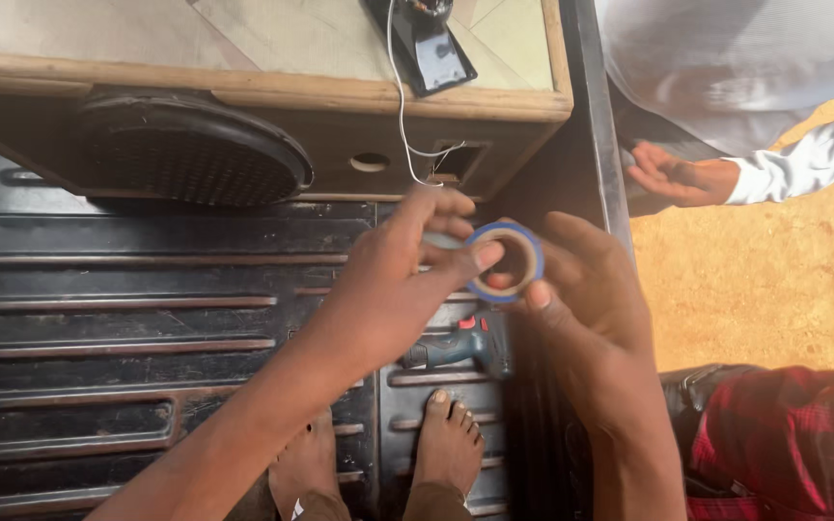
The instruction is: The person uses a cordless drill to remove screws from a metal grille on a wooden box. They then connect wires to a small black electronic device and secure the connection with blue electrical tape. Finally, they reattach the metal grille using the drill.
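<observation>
Tape roll [506, 261], blue: light, stiff ring. Left hand [393, 289] pinches its near rim; right hand [591, 289] clasps the far edge. Drill [460, 349] lies below the grip.

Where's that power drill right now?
In the head view, the teal power drill lies on the black ribbed floor, just below the two hands holding the blue tape roll, above the bare feet.

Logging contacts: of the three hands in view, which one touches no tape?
The white-sleeved hand at upper right; the left hand and right hand both hold the blue tape roll.
</observation>
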Tool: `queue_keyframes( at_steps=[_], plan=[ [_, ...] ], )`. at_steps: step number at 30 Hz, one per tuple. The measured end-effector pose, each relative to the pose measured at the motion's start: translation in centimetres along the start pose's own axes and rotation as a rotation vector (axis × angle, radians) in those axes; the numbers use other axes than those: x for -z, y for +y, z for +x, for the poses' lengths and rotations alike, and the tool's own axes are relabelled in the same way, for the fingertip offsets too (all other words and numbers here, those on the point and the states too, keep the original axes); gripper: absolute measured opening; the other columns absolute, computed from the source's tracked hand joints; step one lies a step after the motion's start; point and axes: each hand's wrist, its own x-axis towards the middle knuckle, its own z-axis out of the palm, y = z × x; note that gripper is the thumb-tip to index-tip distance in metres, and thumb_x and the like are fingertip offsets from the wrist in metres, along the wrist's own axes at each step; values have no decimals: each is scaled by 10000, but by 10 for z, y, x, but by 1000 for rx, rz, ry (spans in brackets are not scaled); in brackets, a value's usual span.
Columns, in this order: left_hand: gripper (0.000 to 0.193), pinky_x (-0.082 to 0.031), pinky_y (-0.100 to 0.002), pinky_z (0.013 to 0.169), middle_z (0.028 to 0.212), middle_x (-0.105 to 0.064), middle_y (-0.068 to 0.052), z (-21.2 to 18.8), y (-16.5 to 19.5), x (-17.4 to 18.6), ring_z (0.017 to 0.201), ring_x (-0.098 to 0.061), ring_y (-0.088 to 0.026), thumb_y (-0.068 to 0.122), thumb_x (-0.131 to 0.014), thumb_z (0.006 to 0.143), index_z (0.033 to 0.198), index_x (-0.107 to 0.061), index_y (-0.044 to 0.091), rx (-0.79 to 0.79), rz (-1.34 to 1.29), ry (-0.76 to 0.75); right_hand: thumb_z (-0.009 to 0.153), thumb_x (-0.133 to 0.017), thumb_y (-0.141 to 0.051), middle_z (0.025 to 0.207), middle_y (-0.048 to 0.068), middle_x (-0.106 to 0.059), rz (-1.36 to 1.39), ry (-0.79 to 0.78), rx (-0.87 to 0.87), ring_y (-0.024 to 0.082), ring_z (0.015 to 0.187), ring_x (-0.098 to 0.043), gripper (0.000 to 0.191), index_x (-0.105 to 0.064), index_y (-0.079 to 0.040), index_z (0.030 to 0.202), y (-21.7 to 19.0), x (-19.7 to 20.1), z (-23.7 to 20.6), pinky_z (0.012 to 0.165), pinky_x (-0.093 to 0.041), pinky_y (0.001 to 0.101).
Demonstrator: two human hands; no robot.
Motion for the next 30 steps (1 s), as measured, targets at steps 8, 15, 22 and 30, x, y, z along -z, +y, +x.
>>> queue_keyframes(
  at_steps=[8,15,22,30],
  plan=[
    [253,-621,-302,857,990,-727,-79,-11,-70,9,937,-708,-130,-22,-796,804,1014,-658,14,-42,-165,59,952,-656,-80,1327,176,-642,-299,-99,2,216,1232,-632,478,-467,14,1380,33,9,16,988,-566,350],
    [254,-641,-307,827,969,-720,-72,7,-88,12,937,-726,-128,-69,-800,770,941,-631,16,-103,117,164,969,-683,41,1291,169,-652,-338,-173,169,190,1231,-636,422,-506,26,1351,53,11,48,1070,-538,329],
    [257,-636,-309,916,973,-759,-49,23,-98,10,993,-756,-132,-88,-795,757,884,-595,13,-194,222,256,953,-684,79,1106,71,-598,-322,-140,184,135,1048,-613,478,-471,14,1376,62,6,67,952,-537,287],
    [228,-591,-352,823,979,-711,-87,10,-106,-9,950,-743,-221,-129,-718,794,930,-621,26,-410,413,293,974,-599,51,995,42,-579,-364,-163,60,119,905,-618,447,-397,-28,1365,71,24,59,821,-548,258]
  ],
)
